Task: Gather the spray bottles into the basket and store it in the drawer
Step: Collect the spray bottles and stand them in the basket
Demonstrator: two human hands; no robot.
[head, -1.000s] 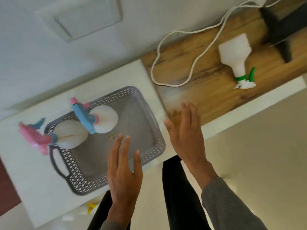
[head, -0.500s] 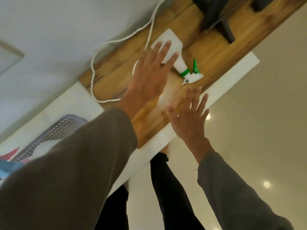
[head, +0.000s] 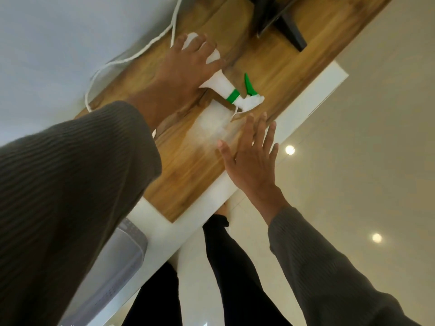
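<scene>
A white spray bottle [head: 222, 84] with a green collar and trigger lies on its side on the wooden top [head: 188, 165], nozzle pointing right. My left hand [head: 181, 71] reaches across and lies over the bottle's body, fingers wrapped around it. My right hand [head: 253, 158] hovers flat with fingers apart over the near edge of the wood, just below the nozzle, holding nothing. Only a corner of the grey basket [head: 130, 245] shows at the lower left; my left sleeve hides the rest and whatever is in it.
A white cable [head: 131, 56] loops along the wall side of the wood. A black stand [head: 284, 27] rests at the top right. The white counter edge [head: 306, 109] borders the wood, with glossy floor and my legs below.
My left hand has come down from above the bottle onto its body. The right hand has stayed near the wood's edge. The view has swung further from the basket.
</scene>
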